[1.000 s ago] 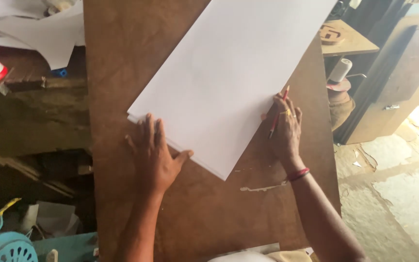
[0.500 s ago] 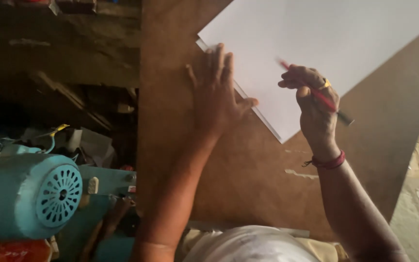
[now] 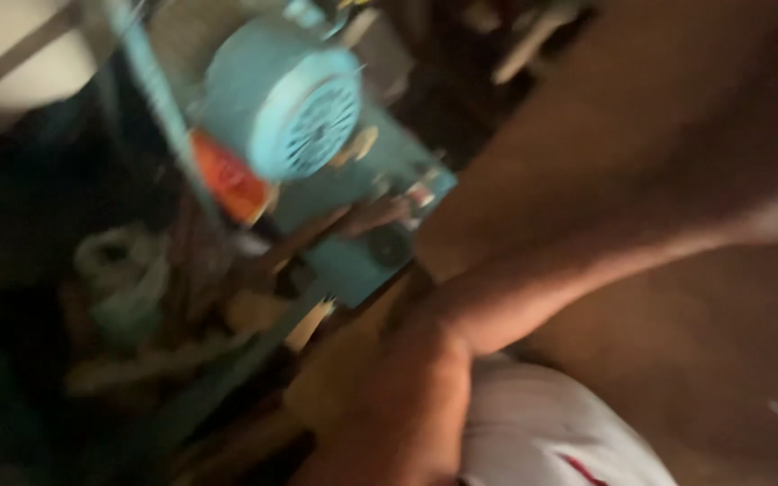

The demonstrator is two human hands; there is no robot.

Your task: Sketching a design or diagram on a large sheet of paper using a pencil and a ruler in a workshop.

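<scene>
Blurred view: brown wooden board desk [image 3: 659,117] right of pale blue round-cased motor [image 3: 281,99], dark cluttered floor below it; bare forearm crosses the desk, both hands cut off, grip can't tell

The whole view is smeared by motion, so no edge is sharp. A bare forearm [image 3: 587,270] crosses from the lower middle toward the right edge, where it is cut off; the hand at its end lies out of the frame, and which arm it is cannot be told. No fingers show anywhere. The brown worktop [image 3: 677,108] runs off the top and right edges, its surface a blur. A pale garment [image 3: 542,432] is cropped by the bottom edge. The turquoise motor housing [image 3: 281,99] has a grille too blurred to read, and the orange object [image 3: 231,180] beside it is half hidden. The clutter [image 3: 128,288] at lower left sinks into shadow, its pieces indistinct
</scene>
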